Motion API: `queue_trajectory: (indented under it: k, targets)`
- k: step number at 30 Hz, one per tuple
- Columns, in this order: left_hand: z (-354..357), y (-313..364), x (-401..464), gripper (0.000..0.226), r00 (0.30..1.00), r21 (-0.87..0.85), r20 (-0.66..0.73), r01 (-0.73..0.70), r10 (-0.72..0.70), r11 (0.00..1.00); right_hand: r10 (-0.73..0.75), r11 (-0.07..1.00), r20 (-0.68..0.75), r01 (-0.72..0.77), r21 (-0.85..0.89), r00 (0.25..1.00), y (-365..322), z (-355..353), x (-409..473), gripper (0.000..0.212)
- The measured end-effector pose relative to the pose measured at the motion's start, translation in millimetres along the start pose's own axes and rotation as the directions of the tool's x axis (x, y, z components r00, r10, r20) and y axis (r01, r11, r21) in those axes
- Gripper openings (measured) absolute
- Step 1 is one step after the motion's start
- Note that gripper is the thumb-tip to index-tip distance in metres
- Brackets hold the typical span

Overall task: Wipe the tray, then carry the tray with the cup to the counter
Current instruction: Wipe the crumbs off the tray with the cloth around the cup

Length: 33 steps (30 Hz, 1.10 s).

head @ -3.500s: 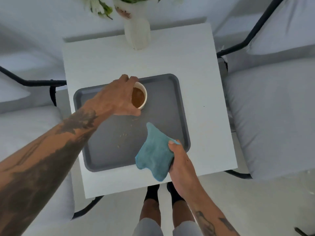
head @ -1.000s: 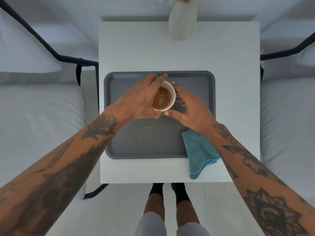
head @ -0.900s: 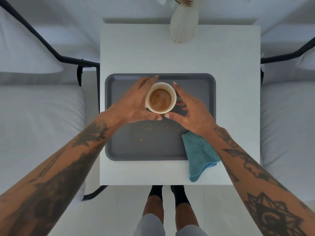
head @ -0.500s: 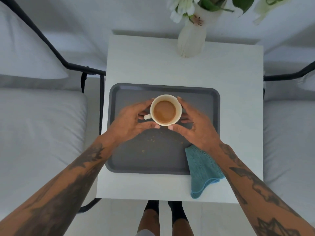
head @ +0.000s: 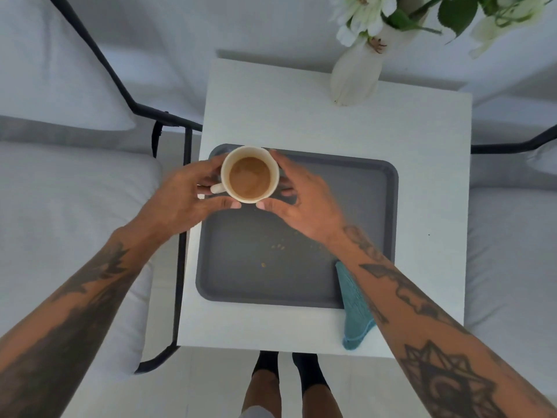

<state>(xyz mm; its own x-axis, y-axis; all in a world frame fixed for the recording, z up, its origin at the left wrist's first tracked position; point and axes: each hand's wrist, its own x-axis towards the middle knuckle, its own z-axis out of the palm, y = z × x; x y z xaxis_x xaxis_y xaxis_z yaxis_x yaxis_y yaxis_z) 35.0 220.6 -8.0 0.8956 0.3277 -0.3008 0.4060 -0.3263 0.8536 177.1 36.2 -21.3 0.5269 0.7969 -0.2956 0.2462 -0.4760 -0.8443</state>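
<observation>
Upper left of tray (head: 373, 206) | cup (head: 249, 174) of coffee clasped by left hand (head: 180, 203) and right hand (head: 304, 203) | crumbs (head: 278, 246) mid-tray | blue cloth (head: 354, 309) at lower-right tray corner, on table (head: 331, 122).

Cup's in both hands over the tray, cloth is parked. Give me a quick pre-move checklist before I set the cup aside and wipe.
1. Grip on the cup: left hand and right hand wrap it from both sides. Ok.
2. Coffee level: below the rim, no spill seen. Ok.
3. Cup clear of the tray: cannot tell whether it is lifted or resting.
4. Tray clean: crumbs lie mid-tray. Not ok.
5. Cloth reachable: lies over the tray's near right corner, under the right forearm. Ok.
6. Set-down space: bare table beyond the tray, vase at the far edge. Ok.
</observation>
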Motion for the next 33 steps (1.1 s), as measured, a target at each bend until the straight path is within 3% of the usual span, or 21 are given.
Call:
queue_trajectory:
  k: [10,12,15,17,18,21,23,29,33]
  targets:
    - [-6,-20,-4,0.079,0.994,-0.051,0.008,0.110,-0.110,0.993,0.081,0.993,0.070,-0.074,-0.095,0.994,-1,3,0,0.094]
    - [-3,-28,-18,0.082,0.977,0.007,-0.123,0.174,-0.172,0.985,0.141,0.966,-0.084,-0.156,-0.207,0.986,6,-6,-30,0.083]
    - [23,-37,-62,0.056,0.902,0.148,-0.406,0.222,-0.145,0.964,0.196,0.874,-0.421,-0.353,-0.335,0.885,34,-6,-113,0.060]
    - [51,-39,-91,0.048,0.876,0.204,-0.468,0.238,-0.119,0.949,0.317,0.795,-0.433,-0.486,-0.363,0.843,53,7,-167,0.064]
    - [66,-42,-103,0.049,0.881,0.261,-0.462,0.248,-0.105,0.933,0.344,0.763,-0.397,-0.499,-0.409,0.851,63,16,-187,0.066]
    - [98,-56,-120,0.066,0.939,0.541,-0.341,0.230,-0.039,0.809,0.240,0.719,-0.288,-0.369,-0.588,0.927,86,37,-215,0.064]
    - [106,-66,-121,0.071,0.968,0.642,-0.251,0.184,-0.023,0.744,0.215,0.723,-0.278,-0.344,-0.599,0.936,95,39,-206,0.064]
    - [112,-92,-121,0.072,0.988,0.788,-0.155,0.136,-0.020,0.600,0.112,0.731,-0.285,-0.273,-0.626,0.952,105,27,-133,0.065]
    - [115,-95,-121,0.071,0.987,0.801,-0.163,0.141,-0.015,0.581,0.097,0.755,-0.399,-0.329,-0.568,0.912,89,50,-88,0.062]
